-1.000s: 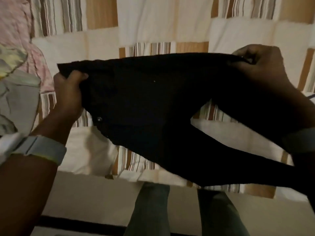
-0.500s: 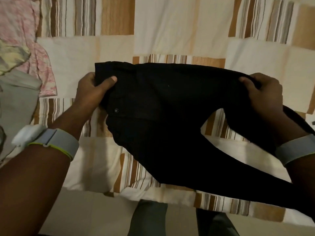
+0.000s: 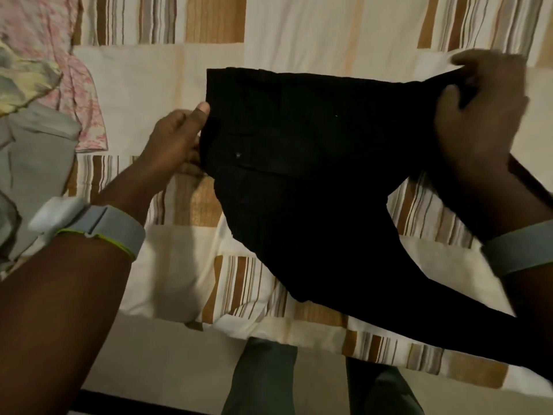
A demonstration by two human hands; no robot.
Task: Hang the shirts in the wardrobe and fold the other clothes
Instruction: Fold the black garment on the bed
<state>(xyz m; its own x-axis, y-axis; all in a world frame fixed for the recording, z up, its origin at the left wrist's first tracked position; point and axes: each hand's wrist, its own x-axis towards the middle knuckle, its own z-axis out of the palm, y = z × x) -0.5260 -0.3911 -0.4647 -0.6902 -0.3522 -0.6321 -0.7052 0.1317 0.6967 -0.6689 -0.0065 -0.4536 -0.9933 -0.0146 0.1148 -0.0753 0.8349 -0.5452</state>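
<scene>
Black fabric trousers (image 3: 314, 181) held up over the bed w/ patchwork striped cream-and-brown cover (image 3: 179, 85), waistband stretched between both hands. Left hand (image 3: 176, 142) grips the waistband's left end, thumb on top. Right hand (image 3: 481, 115) pinches the right end, fingers curled round the cloth. Legs trail down to lower right. Pink patterned cloth (image 3: 80, 94) & grey garment (image 3: 36, 151) lie piled at bed's left. No containers in view.
</scene>
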